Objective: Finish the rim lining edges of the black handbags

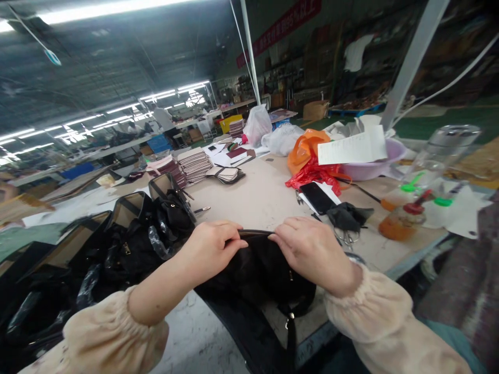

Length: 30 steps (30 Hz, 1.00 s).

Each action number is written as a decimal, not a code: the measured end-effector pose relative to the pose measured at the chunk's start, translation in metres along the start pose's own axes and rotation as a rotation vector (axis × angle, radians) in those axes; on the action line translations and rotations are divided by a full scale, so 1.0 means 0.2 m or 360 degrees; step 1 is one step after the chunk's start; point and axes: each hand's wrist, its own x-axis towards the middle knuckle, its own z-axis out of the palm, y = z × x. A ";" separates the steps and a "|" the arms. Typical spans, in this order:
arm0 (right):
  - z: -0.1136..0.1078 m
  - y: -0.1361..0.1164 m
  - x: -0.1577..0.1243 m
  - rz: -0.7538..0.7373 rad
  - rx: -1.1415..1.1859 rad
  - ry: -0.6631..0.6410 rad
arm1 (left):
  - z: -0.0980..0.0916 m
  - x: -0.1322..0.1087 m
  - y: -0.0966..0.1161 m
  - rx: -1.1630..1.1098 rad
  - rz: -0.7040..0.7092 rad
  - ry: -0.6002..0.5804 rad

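Cream sleeves nearest; left hand, right hand both pinching black bag top edge.

Single head-worn camera, wide-angle, facing forward and slightly down, close over worktable.

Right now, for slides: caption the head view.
The left hand and right hand grip a black bag by its rim on a cluttered workbench.

Bright ceiling tube lights glare white overhead and at the left. The desk is evenly lit with soft shadows. Edges bend and smear; the right-hand bottle blurs.
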 end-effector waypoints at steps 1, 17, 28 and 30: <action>-0.01 0.02 -0.01 0.0007 -0.0011 0.0000 | 0.00 0.01 0.00 0.0011 -0.0006 -0.0004; -0.02 0.09 -0.03 0.0065 0.0027 -0.0012 | 0.06 0.12 0.00 0.0135 0.0012 -0.0076; -0.02 0.09 -0.03 0.0075 0.0036 -0.0022 | 0.07 0.13 0.02 0.0331 -0.0083 -0.0048; -0.02 0.09 -0.03 0.0076 0.0038 -0.0034 | 0.07 0.13 0.02 0.0358 -0.0100 -0.0042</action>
